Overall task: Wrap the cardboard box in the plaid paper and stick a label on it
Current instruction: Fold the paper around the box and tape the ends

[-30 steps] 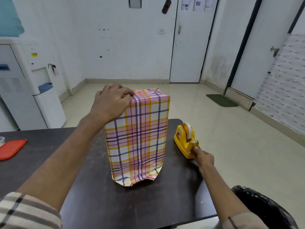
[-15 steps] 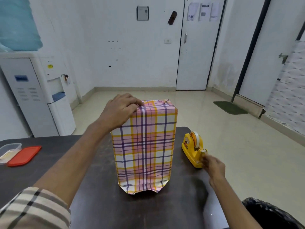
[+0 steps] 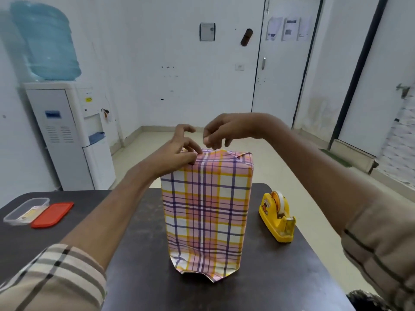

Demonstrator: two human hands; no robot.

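Observation:
The box wrapped in plaid paper [image 3: 205,209] stands upright in the middle of the dark table [image 3: 269,277]. Its lower paper end hangs loose and crumpled at the table. My left hand [image 3: 179,153] rests on the top left edge, its bent fingers holding the folded paper down while the index finger lifts free. My right hand [image 3: 221,133] hovers just above the top, fingertips pinched together on what looks like a small piece of clear tape, hard to make out. No label is in sight.
A yellow tape dispenser [image 3: 277,217] sits on the table to the right of the box. At the far left lie a clear plastic container [image 3: 25,211] and its red lid [image 3: 52,214]. A water cooler [image 3: 67,131] stands behind on the left.
My right hand has left the tape dispenser and risen over the top of the box. My left hand stays on the top left edge. The view has tilted upward.

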